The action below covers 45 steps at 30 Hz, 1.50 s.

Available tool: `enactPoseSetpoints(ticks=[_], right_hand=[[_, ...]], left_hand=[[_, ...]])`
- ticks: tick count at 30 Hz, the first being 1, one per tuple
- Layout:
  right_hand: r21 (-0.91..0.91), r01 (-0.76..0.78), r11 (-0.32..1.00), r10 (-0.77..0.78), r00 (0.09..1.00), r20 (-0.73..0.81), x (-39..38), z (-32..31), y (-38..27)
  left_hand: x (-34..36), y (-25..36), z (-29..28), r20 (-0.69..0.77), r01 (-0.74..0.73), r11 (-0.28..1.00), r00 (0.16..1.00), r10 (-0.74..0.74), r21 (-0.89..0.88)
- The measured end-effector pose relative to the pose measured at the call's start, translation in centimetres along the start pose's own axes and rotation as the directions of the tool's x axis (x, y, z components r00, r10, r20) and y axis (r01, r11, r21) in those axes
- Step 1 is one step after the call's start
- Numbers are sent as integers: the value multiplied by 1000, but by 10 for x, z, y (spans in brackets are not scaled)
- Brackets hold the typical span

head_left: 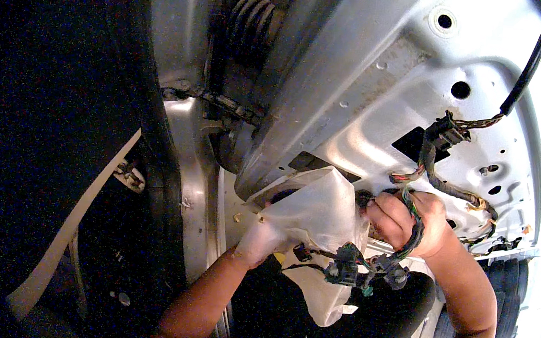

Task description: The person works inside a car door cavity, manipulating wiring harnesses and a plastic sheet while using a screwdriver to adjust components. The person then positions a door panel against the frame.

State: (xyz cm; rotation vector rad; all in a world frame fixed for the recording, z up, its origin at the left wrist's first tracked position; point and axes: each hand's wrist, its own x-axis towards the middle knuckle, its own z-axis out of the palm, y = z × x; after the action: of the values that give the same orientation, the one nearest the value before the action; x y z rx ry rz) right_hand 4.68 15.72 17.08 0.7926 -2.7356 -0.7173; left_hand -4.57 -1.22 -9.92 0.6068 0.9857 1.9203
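The bare metal inner side of a car door [361,106] slants across the view. A whitish translucent plastic sheet [319,206] hangs loose from its lower part. My left hand [265,237] reaches under this sheet, which veils its fingers near a dark opening in the door. My right hand [409,221] is closed at the door, to the right of the sheet, fingers curled around something dark that I cannot make out. A taped wiring harness [415,238] loops over the right hand. Its black connectors [342,272] dangle in front of the sheet, between my forearms.
Another connector [446,134] hangs by a square hole in the door. A ribbed rubber boot [250,10] and a door check strap [215,103] span the hinge gap. Stacked tyres [509,290] stand at the right. My dark-clad leg [393,311] is below.
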Motion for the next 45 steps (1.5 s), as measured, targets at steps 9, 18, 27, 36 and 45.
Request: enactPoseSetpoints(ticks=[9,18,27,36,45], right_hand=[[-25,0,1000,0,1000,-1,-2,3,0],[-55,-9,998,6,998,-59,-2,7,0],[-22,-15,1000,14,999,-44,-4,7,-1],[6,-13,1000,13,999,30,-5,0,-4],[13,-25,1000,25,1000,-6,-5,4,-4]], left_hand=[[-1,0,-1,23,113,959,994,-111,-259],[-2,3,1,6,28,985,1000,-27,-173],[-3,9,0,2,122,990,993,-122,-71],[-1,3,0,-41,121,982,991,-128,-147],[0,0,1,-58,-29,999,998,31,33]])
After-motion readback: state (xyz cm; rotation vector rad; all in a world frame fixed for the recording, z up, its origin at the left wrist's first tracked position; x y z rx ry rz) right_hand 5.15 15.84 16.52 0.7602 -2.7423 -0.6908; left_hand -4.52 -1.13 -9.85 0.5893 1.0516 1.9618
